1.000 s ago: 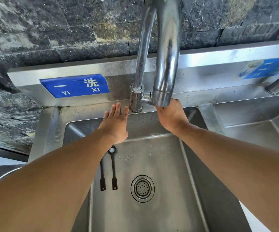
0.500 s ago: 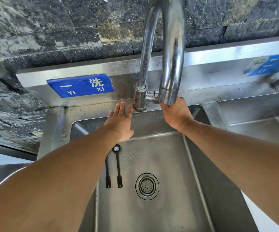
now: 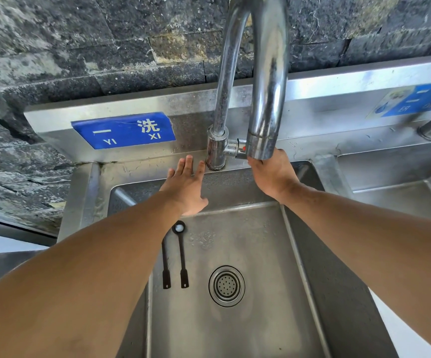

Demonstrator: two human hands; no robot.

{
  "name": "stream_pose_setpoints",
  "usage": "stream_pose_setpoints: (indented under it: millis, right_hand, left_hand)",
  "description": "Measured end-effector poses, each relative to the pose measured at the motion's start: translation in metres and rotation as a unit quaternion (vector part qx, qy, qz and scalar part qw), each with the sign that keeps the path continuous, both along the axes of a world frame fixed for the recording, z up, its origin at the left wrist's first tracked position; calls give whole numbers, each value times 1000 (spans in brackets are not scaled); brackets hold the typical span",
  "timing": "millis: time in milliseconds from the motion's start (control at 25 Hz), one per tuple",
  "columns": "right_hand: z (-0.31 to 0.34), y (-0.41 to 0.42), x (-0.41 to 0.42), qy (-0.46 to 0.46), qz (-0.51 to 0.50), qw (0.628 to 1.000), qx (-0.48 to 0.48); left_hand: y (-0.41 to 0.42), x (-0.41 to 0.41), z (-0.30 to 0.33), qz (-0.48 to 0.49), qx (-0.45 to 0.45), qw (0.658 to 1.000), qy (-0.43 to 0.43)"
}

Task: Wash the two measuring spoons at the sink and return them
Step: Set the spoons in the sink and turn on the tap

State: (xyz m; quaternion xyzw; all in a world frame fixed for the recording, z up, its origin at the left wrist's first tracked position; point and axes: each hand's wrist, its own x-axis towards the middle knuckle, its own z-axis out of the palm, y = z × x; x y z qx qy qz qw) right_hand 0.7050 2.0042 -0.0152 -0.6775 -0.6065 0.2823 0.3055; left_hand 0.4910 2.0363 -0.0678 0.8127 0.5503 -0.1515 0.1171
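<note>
Hiding one spoon (image 3: 166, 264) bowl: left forearm (image 3: 106, 254) | right hand (image 3: 271, 174) maybe on tap (image 3: 266, 99)

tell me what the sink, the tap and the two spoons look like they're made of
Sink: brushed stainless steel by its dull grey sheen and folded seams. Tap: polished, likely chromed metal, mirror-bright with water spotting. Two spoons on the sink floor: thin, dark brown-black with a matte look; plastic or coated metal, which cannot be told. The left hand lies flat near the tap base; the right hand reaches behind the spout.
</note>
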Motion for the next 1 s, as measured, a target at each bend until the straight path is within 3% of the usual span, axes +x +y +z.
stream_pose_setpoints:
  millis: [320,480,680,1000]
  right_hand:
    - [-1,1,0,-13,-2,1000,7]
    - [1,-1,0,-73,9,997,-8]
    - [3,-2,0,-86,14,996,-12]
    - [-8,-5,-11,-25,-51,998,8]
  left_hand:
    - [0,-1,-1,-4,1,1000,4]
    - [1,-1,1,-3,-6,1000,5]
    - [-1,0,3,-7,-9,1000,5]
    - [-5,-2,6,-5,-8,1000,-7]
